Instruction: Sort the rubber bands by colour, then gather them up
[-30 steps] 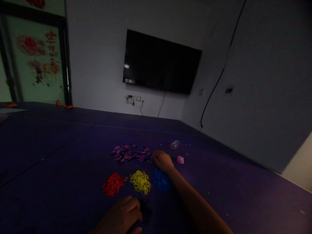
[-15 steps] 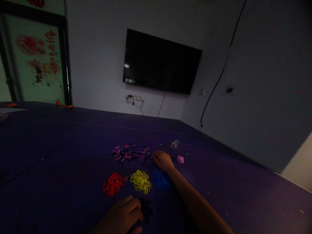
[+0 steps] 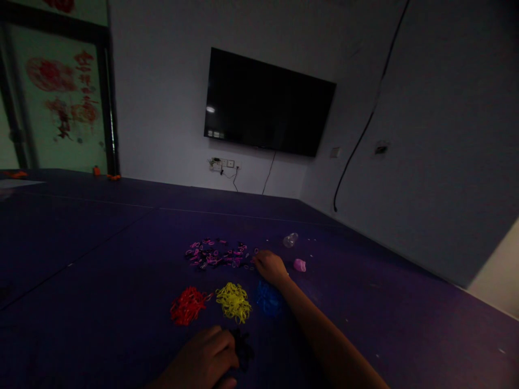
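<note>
My left hand lies low on the purple surface, its fingers loosely curled and the thumb apart from them; nothing shows in it. Its fingertips are beside a dark pile of black bands, partly hidden by the hand. Farther out, my right hand reaches to the right edge of scattered pink and black rubber bands. Its fingers are closed and pointed down; whatever is between them is too small to see. Nearer me sit piles of red bands, yellow bands and blue bands, the blue beside my right forearm.
Right of my right hand are a crumpled pink item and a clear plastic piece. A dark television hangs on the wall beyond. Orange objects lie at the far left edge of the purple surface.
Hardly anything differs. My right hand stays at the edge of the scattered bands, its fingers shifting very slightly. My left hand and the colour piles look the same.
</note>
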Available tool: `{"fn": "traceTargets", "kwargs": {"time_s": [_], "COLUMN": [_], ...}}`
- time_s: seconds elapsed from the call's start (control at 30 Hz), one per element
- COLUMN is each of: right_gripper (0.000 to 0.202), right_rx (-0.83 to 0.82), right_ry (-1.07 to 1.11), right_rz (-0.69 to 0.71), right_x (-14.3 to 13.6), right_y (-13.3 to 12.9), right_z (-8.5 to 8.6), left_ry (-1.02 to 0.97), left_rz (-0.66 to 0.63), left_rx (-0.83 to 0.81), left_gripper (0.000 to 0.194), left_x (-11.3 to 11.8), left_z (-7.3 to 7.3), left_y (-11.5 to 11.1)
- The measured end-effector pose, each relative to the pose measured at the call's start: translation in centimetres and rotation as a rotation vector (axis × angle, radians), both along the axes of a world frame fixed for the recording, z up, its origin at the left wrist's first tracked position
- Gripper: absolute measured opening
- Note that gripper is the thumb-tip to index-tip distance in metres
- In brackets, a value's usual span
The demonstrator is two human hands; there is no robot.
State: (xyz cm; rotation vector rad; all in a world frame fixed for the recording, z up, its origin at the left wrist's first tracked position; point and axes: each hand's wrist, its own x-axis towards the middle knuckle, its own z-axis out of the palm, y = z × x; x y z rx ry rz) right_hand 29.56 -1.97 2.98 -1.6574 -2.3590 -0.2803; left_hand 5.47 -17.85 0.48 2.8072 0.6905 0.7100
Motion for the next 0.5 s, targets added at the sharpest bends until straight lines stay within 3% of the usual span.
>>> {"fn": "traceTargets", "kwargs": {"time_s": [0.1,0.33,0.5], "right_gripper": [0.027,0.027,0.027], "right_rx": [0.001,0.01,0.002], "right_ry": [0.004,-0.008,0.002], "right_rz": [-0.008,-0.005,-0.004], "right_x": [0.0,0.0,0.0], "right_y": [-0.1,0.0,0.0], "right_z": [0.1,0.0,0.0], "left_ry": [0.007,-0.02,-0.024], "left_rz": [0.021,-0.012,-0.013], "left_rx": [0.0,0.047,0.056], "left_gripper": [0.017,0.015,0.016], "left_x": [-0.1,0.3,0.2], "left_z": [0.3,-2.7,-3.3], "left_y": [-0.4,1.4,1.6]}}
